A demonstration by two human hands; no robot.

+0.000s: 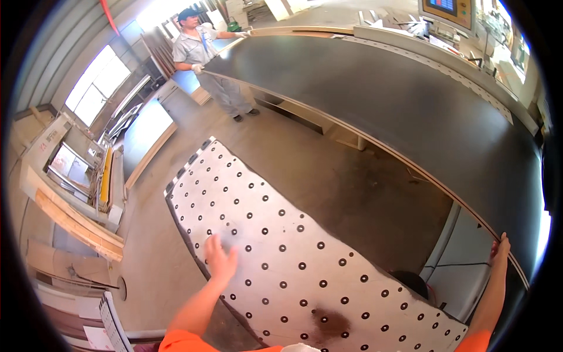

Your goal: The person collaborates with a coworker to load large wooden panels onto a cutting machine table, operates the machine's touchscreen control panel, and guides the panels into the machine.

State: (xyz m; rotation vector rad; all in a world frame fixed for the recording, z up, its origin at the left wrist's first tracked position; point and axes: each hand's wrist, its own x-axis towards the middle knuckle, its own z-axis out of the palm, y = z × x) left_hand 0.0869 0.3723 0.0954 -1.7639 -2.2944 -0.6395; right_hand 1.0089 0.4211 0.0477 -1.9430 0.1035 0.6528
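Note:
A large dark-faced panel [375, 88] stretches from the far left to the right side. My right hand [500, 249] grips its near edge at the right, the fingers curled round the edge. My left hand [221, 258] is over the white table [246, 281], which is dotted with black round fittings. Its fingers and thumb are apart and slightly blurred, with nothing in them. Whether it touches the table top, I cannot tell. At the panel's far left end a person [205, 58] in grey work clothes and light gloves has both hands at its edges.
A machine beam [410, 44] runs along the panel's far side, with a control screen [448, 12] above it. Stacked boards [146, 138] lie at the left, near a pale machine [73, 176]. Concrete floor [328, 182] shows between the white table and the panel.

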